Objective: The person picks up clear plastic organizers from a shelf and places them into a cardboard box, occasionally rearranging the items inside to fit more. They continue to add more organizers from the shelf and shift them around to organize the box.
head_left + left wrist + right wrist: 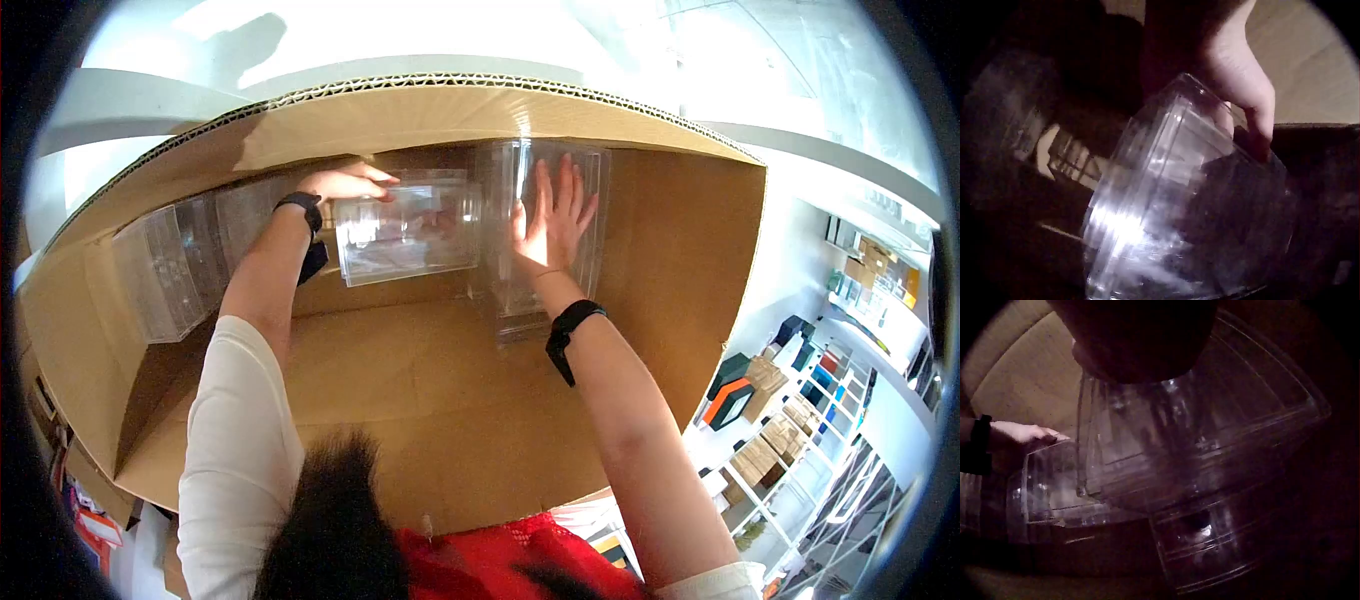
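Observation:
Inside a large cardboard box (pixel 420 370), my left hand (pixel 345 184) grips a clear plastic container (pixel 405 250) by its upper left edge. The left wrist view shows the thumb and fingers of the left hand (pixel 1244 81) on either side of that container's rim (pixel 1188 78). To its right, my right hand (pixel 556 215) lies flat with spread fingers on a stack of clear plastic containers (pixel 512 285) by the far wall. From the right wrist, the forearm hides most of that hand above the stacked containers (pixel 1210 462).
More clear containers (pixel 165 275) stand along the box's left side. The cardboard walls rise all round, with the far rim (pixel 430 82) above the hands. Outside on the right are a white rack (pixel 800 450) and an orange and black box (pixel 730 402).

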A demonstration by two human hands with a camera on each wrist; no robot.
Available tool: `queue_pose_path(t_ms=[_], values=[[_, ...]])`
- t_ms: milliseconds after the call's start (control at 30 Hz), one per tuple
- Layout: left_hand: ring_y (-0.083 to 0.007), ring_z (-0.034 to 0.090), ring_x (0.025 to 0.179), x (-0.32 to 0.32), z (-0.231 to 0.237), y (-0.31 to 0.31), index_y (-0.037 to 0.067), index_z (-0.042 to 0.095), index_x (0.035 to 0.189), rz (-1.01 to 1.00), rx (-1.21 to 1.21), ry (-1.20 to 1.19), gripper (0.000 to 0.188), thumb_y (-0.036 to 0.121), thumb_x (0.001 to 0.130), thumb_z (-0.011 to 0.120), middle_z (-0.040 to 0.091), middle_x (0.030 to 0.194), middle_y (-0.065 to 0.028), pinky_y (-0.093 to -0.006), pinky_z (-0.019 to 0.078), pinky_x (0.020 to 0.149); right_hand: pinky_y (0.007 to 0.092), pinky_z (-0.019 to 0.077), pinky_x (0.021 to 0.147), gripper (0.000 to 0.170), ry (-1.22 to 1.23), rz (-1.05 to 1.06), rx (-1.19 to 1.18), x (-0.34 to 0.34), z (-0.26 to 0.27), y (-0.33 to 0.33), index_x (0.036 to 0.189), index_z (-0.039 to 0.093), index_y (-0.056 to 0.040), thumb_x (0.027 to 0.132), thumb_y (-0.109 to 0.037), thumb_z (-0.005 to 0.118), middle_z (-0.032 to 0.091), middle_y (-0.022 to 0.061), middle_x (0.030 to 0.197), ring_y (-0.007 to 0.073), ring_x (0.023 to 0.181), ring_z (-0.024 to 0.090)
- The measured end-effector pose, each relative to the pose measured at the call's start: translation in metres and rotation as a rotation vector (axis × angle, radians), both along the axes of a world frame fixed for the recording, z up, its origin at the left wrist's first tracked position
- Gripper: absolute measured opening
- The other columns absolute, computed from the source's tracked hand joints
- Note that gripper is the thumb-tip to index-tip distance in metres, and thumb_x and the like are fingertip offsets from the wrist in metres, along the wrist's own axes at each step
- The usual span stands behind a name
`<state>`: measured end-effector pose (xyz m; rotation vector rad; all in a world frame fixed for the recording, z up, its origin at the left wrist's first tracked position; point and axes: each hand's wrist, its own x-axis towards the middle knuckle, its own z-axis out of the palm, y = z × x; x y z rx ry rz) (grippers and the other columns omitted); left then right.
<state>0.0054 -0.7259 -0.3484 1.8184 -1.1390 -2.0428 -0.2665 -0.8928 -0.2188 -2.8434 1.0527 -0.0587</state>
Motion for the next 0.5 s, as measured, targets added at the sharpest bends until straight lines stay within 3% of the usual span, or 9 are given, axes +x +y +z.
queue_pose_path(t_ms=[133,233,267,300,367,433,467,500], values=[[-0.0293,0.016,0.135,-0.006,0.022,-0.004,0.021,0.034,0.137,0.046,0.027,-0.163,0.067,0.049,0.080,0.056,0.023,0.145,-0.0143,-0.0441,0.0203,0.107,0.0589,0.0068,0.105,0.060,0.002,-0.015,0.002,0.002,0.003,0.002,0.134,0.035,-0.0158,0.080,-0.037,0.050,0.020,0.0129,0.144,0.0307,0.133,0.018],[-0.0306,0.017,0.134,-0.008,0.002,0.002,0.019,0.032,0.137,-0.025,-0.047,-0.268,0.066,0.053,0.084,0.051,0.020,0.145,-0.0157,-0.0452,0.0209,0.107,0.0578,0.0069,0.105,0.058,-0.002,-0.018,0.007,0.001,0.002,0.003,0.134,0.034,-0.0167,0.082,-0.038,0.047,0.020,0.0123,0.144,0.0303,0.133,0.017],[-0.0299,0.023,0.133,-0.012,0.003,0.001,0.017,0.033,0.137,0.138,-0.065,-0.207,0.064,0.049,0.085,0.051,0.029,0.141,-0.0160,-0.0446,0.0230,0.107,0.0571,0.0068,0.106,0.057,0.002,-0.016,0.008,0.001,0.003,0.003,0.135,0.033,-0.0172,0.084,-0.039,0.044,0.020,0.0120,0.144,0.0299,0.133,0.017],[-0.0300,0.036,0.126,-0.015,-0.015,0.005,0.011,0.035,0.135,0.204,-0.171,-0.190,0.065,0.048,0.085,0.052,0.037,0.137,-0.0142,-0.0391,0.0326,0.101,0.0564,0.0066,0.106,0.056,0.004,-0.013,0.008,0.002,0.003,0.002,0.135,0.032,-0.0177,0.086,-0.041,0.041,0.019,0.0116,0.145,0.0295,0.133,0.017],[-0.0286,0.047,0.116,-0.032,-0.028,0.013,0.008,0.047,0.124,0.371,-0.441,-0.327,0.051,0.040,0.085,0.054,0.050,0.125,-0.0126,-0.0380,0.0369,0.097,0.0568,0.0066,0.106,0.055,0.008,-0.019,0.015,-0.001,0.001,0.004,0.135,0.033,-0.0173,0.086,-0.042,0.040,0.020,0.0125,0.144,0.0301,0.133,0.017],[-0.0278,0.055,0.097,-0.063,0.007,0.015,0.005,0.055,0.105,0.338,-0.813,-0.567,0.035,0.031,0.082,0.057,0.059,0.104,-0.0124,-0.0377,0.0432,0.085,0.0570,0.0065,0.106,0.054,0.007,-0.016,0.013,0.001,0.002,0.003,0.135,0.033,-0.0171,0.087,-0.042,0.040,0.021,0.0128,0.143,0.0305,0.133,0.017],[-0.0261,0.056,0.081,-0.085,0.035,0.017,0.003,0.057,0.090,0.395,-1.041,-0.454,0.023,0.024,0.081,0.057,0.059,0.083,-0.0099,-0.0379,0.0447,0.073,0.0571,0.0067,0.105,0.054,0.010,-0.015,0.014,0.001,0.003,0.003,0.135,0.033,-0.0170,0.087,-0.043,0.040,0.021,0.0130,0.143,0.0307,0.133,0.017],[-0.0233,0.056,0.081,-0.107,0.065,0.022,0.003,0.057,0.088,0.217,-0.737,-0.314,0.018,0.020,0.082,0.056,0.059,0.086,-0.0084,-0.0368,0.0448,0.074,0.0573,0.0069,0.105,0.055,0.014,-0.014,0.017,0.001,0.003,0.003,0.135,0.033,-0.0169,0.087,-0.043,0.040,0.021,0.0132,0.143,0.0309,0.133,0.017]])
